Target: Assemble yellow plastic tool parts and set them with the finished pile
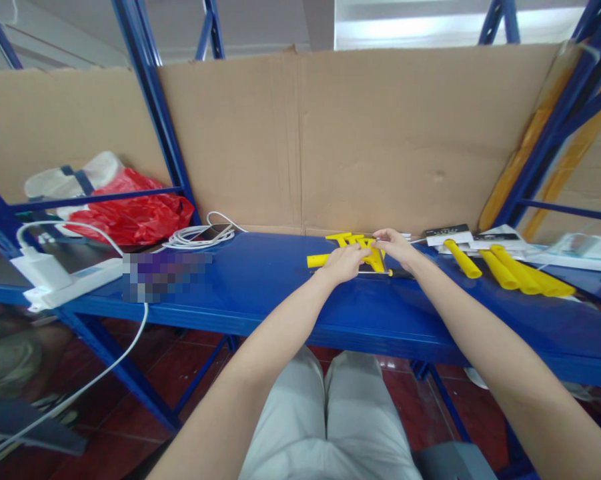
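Observation:
My left hand (346, 263) is closed on a yellow plastic piece (377, 261) above the blue shelf. On the piece's other side, my right hand (396, 247) has its fingers bent together at the top edge. What sits between those fingertips is too small to make out. Several similar yellow parts (337, 237) lie just behind my hands. A yellow tube (317, 261) rests left of my left hand. Below the held piece lies a thin tool with a metal shaft and dark handle (403, 273), probably a screwdriver, partly hidden by my right arm.
Several yellow tubes (517, 270) lie at the right beside black-and-white packets (449, 235). A coiled white cable (195, 236), a red plastic bag (135, 210) and a white power strip (87, 283) are at the left. Cardboard (380, 133) stands behind the blue shelf (260, 280).

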A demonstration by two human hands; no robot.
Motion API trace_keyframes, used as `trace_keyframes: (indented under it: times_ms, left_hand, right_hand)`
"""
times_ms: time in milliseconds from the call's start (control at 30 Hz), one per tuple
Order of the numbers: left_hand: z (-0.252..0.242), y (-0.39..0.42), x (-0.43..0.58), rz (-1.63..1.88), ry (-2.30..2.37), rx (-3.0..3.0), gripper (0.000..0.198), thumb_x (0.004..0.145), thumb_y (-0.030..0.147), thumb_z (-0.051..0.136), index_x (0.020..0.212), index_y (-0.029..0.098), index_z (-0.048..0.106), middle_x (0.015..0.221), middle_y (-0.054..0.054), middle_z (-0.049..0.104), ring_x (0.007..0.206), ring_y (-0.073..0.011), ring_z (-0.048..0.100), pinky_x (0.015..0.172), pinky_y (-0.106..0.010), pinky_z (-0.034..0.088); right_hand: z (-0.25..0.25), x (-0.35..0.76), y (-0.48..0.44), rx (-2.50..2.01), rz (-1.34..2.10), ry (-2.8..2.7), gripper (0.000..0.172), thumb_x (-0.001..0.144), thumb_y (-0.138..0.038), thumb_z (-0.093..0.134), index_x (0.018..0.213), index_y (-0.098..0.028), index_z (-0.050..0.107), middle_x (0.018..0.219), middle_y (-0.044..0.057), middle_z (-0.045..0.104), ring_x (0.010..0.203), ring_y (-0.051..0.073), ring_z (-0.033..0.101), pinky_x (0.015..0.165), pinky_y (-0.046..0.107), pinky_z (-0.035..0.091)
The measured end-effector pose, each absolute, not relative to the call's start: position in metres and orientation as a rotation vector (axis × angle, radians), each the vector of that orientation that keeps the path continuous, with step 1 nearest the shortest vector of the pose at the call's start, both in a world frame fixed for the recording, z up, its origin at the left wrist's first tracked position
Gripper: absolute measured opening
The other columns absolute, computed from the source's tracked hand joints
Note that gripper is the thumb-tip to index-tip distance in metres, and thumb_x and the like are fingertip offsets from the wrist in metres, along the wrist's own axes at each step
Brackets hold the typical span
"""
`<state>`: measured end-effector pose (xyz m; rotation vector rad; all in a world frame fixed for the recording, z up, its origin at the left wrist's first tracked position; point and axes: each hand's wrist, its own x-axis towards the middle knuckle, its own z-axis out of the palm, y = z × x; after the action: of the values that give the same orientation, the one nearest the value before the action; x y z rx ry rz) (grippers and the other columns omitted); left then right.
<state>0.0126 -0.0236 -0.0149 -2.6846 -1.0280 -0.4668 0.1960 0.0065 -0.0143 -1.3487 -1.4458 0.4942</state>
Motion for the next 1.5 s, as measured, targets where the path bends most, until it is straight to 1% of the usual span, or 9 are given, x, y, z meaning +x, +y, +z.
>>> trace_keyframes:
  times_ms: [367, 600, 700, 833, 1000, 1100, 1267, 1400, 1500]
  left_hand:
    - [-0.014, -0.025, 0.013, -0.452, -0.999, -2.680, 0.038, 0.096, 0.016, 0.042, 0.129, 0.020, 0.059, 0.121, -0.011, 0.065, 0.115, -0.0237, 0.062, 0.094, -0.036, 0.052]
    - [-0.017, -0.018, 0.013, -0.639, -1.111, -2.686, 0.035, 0.094, 0.015, 0.048, 0.126, 0.021, 0.060, 0.128, -0.008, 0.064, 0.118, -0.0217, 0.061, 0.100, -0.035, 0.049]
    - [-0.018, -0.016, 0.012, -0.698, -1.148, -2.679, 0.035, 0.093, 0.015, 0.050, 0.126, 0.021, 0.060, 0.128, -0.008, 0.064, 0.118, -0.0218, 0.062, 0.100, -0.035, 0.050]
    - [-0.018, -0.017, 0.011, -0.717, -1.147, -2.681, 0.036, 0.093, 0.014, 0.050, 0.128, 0.020, 0.058, 0.131, -0.010, 0.063, 0.121, -0.0223, 0.060, 0.101, -0.036, 0.050]
    - [-0.017, -0.017, 0.012, -0.705, -1.181, -2.687, 0.052, 0.094, 0.017, 0.052, 0.145, 0.021, 0.042, 0.141, -0.011, 0.057, 0.126, -0.0218, 0.058, 0.103, -0.035, 0.049]
    - [-0.016, -0.019, 0.011, -0.595, -1.254, -2.680, 0.056, 0.096, 0.021, 0.050, 0.150, 0.024, 0.036, 0.137, -0.010, 0.061, 0.122, -0.0230, 0.061, 0.101, -0.038, 0.050]
    - [-0.012, -0.022, 0.008, -0.496, -1.313, -2.669, 0.055, 0.097, 0.025, 0.048, 0.151, 0.026, 0.037, 0.136, -0.009, 0.063, 0.120, -0.0238, 0.063, 0.100, -0.038, 0.051]
    - [-0.011, -0.021, 0.008, -0.489, -1.326, -2.660, 0.057, 0.097, 0.027, 0.048, 0.153, 0.026, 0.035, 0.135, -0.009, 0.063, 0.119, -0.0232, 0.063, 0.100, -0.037, 0.050]
    - [-0.011, -0.021, 0.008, -0.473, -1.336, -2.655, 0.057, 0.097, 0.026, 0.046, 0.153, 0.026, 0.035, 0.135, -0.009, 0.063, 0.119, -0.0233, 0.064, 0.100, -0.037, 0.050]
  right_hand:
    - [-0.013, 0.197, 0.005, -1.329, 0.454, -1.506, 0.020, 0.062, -0.014, 0.072, 0.078, -0.020, 0.060, 0.094, 0.005, 0.069, 0.102, 0.022, 0.063, 0.098, 0.040, 0.045]
    - [-0.007, 0.200, -0.002, -1.426, 0.664, -1.310, 0.020, 0.071, -0.033, 0.072, 0.084, -0.019, 0.067, 0.099, 0.006, 0.072, 0.100, 0.022, 0.062, 0.086, 0.036, 0.046]
    - [-0.005, 0.200, -0.006, -1.429, 0.817, -1.395, 0.021, 0.070, -0.037, 0.077, 0.076, -0.018, 0.069, 0.094, 0.008, 0.073, 0.097, 0.023, 0.062, 0.081, 0.033, 0.045]
    - [-0.005, 0.197, -0.010, -1.360, 0.965, -1.492, 0.025, 0.066, -0.037, 0.083, 0.068, -0.016, 0.068, 0.080, 0.009, 0.071, 0.082, 0.020, 0.063, 0.069, 0.027, 0.045]
    - [-0.005, 0.193, -0.009, -1.346, 0.935, -1.513, 0.028, 0.067, -0.037, 0.082, 0.063, -0.015, 0.066, 0.068, 0.006, 0.066, 0.065, 0.014, 0.055, 0.058, 0.025, 0.039]
    - [-0.005, 0.191, -0.009, -1.383, 0.904, -1.524, 0.027, 0.066, -0.036, 0.082, 0.060, -0.016, 0.065, 0.063, 0.005, 0.063, 0.061, 0.013, 0.051, 0.056, 0.025, 0.037]
    - [-0.006, 0.187, -0.011, -1.401, 0.862, -1.568, 0.027, 0.065, -0.040, 0.080, 0.060, -0.018, 0.065, 0.059, 0.003, 0.060, 0.055, 0.012, 0.045, 0.053, 0.026, 0.034]
    - [-0.005, 0.186, -0.014, -1.391, 0.880, -1.598, 0.028, 0.063, -0.044, 0.079, 0.064, -0.018, 0.067, 0.059, 0.003, 0.060, 0.057, 0.013, 0.046, 0.055, 0.027, 0.035]
    - [-0.004, 0.184, -0.015, -1.395, 0.886, -1.585, 0.030, 0.062, -0.044, 0.079, 0.061, -0.018, 0.065, 0.057, 0.002, 0.059, 0.058, 0.013, 0.047, 0.056, 0.027, 0.035]
